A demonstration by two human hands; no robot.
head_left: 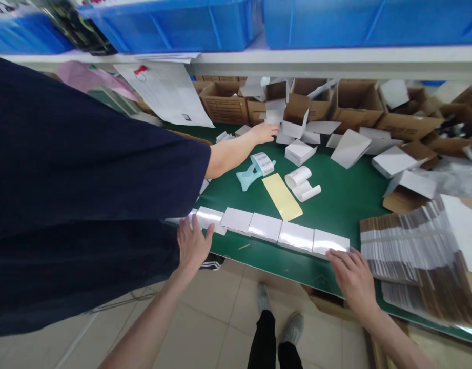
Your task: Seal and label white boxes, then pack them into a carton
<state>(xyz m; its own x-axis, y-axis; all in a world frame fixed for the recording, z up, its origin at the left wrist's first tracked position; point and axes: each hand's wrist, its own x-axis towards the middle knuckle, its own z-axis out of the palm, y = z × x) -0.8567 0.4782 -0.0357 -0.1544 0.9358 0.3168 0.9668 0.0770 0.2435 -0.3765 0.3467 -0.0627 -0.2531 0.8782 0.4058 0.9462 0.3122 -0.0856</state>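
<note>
Several small white boxes stand in a row along the front edge of the green table (335, 192). My left hand (193, 242) lies with fingers spread on the left part of the row, touching a white box (210, 218). At the row's right end, my right hand (353, 274) has its fingertips against the last white box (330, 242), fingers slightly apart and not wrapped round it. Behind the row are a yellow sheet (282, 197), a curled strip of white labels (297, 177) and a light blue piece with a label (249, 176).
A person in a dark shirt (85, 169) leans in from the left, one hand (263, 133) near open white boxes. Flattened cartons (408, 246) are stacked at right. Brown boxes (354, 105) line the back under a shelf (228, 66) with blue bins (182, 25).
</note>
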